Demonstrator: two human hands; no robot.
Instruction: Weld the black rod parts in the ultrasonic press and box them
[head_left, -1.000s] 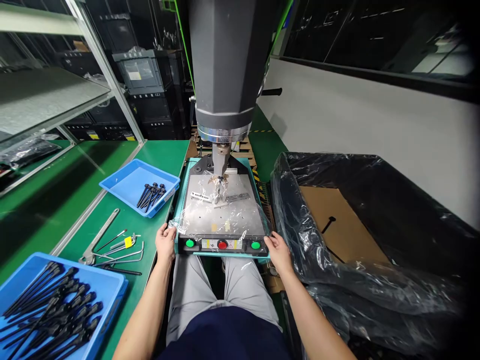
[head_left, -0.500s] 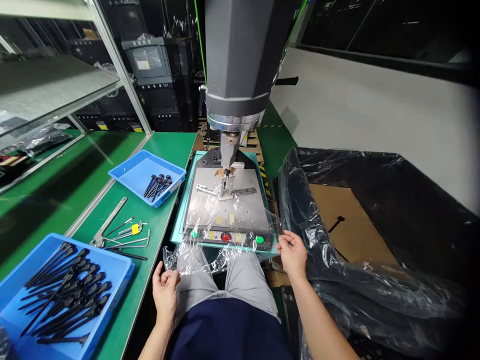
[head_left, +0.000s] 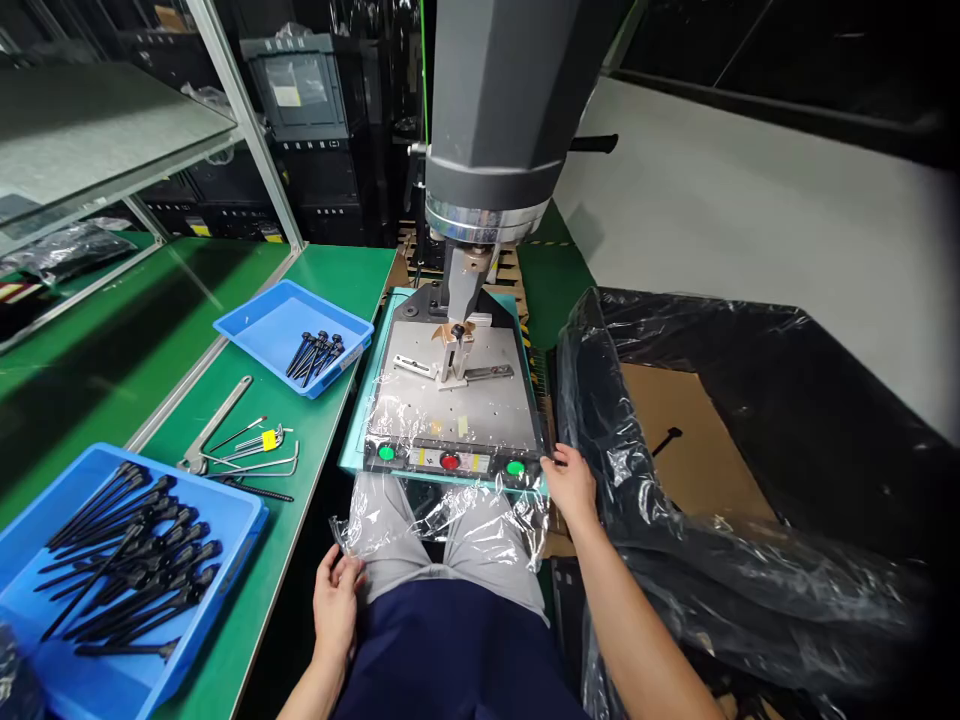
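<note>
A clear plastic sheet drapes over the front of the machine base and across my lap, wrinkled and shiny. My left hand is low beside my thigh, with curled fingers at the sheet's left edge. At the base's right front corner, my right hand has its fingers together on the sheet, close to the right green button. On the metal plate stands a small fixture holding a black-headed part upright, directly under the grey machine head.
To the left, a large blue tray holds several long black bolt-like parts, and a smaller blue tray holds more. An adjustable wrench and hex keys lie between them. A plastic-lined bin stands on the right.
My right hand has moved slightly left and up to the base's corner. My left hand has lowered a little. The sheet now hangs lower over my lap. The view has shifted slightly.
</note>
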